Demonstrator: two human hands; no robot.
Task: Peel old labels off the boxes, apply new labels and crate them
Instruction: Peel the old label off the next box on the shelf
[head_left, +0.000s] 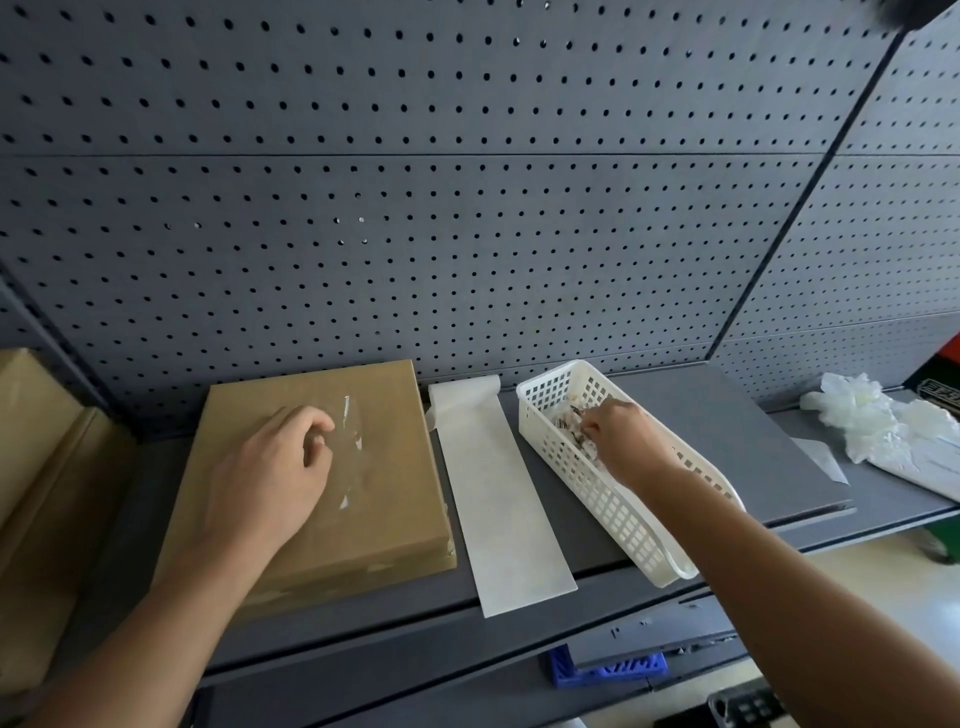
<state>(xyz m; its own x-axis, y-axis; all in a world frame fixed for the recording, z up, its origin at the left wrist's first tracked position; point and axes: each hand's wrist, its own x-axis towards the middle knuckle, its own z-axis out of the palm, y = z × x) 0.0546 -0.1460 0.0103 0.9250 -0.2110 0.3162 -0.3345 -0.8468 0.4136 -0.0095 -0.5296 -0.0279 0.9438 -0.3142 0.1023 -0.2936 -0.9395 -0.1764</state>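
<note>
- The left grip (270, 467) rests on top of the brown cardboard box (374, 499). Its fingers are loosely curled and hold nothing, and the fingertips sit just beside a streak of whitish label residue (347, 441).
- The right grip (623, 436) reaches down into the white basket (618, 514). Its fingers are bent together among crumpled label scraps (567, 415) at the far end. I cannot tell whether they pinch a scrap or only touch the pile.
- The box lies flat on the grey shelf (727, 415), with its far edge near the pegboard (467, 208). No label is left on its top face, only the residue.
- A long strip of white backing paper (504, 509) lies on the shelf between the box and the basket. Its far end curls up against the pegboard.
- The basket sits at an angle, and its near end juts over the shelf's front edge.
- More cardboard boxes (36, 467) stand at the far left.
- Crumpled clear plastic (852, 415) lies at the right, well apart from the basket.
- A blue crate (608, 670) shows below the shelf.
</note>
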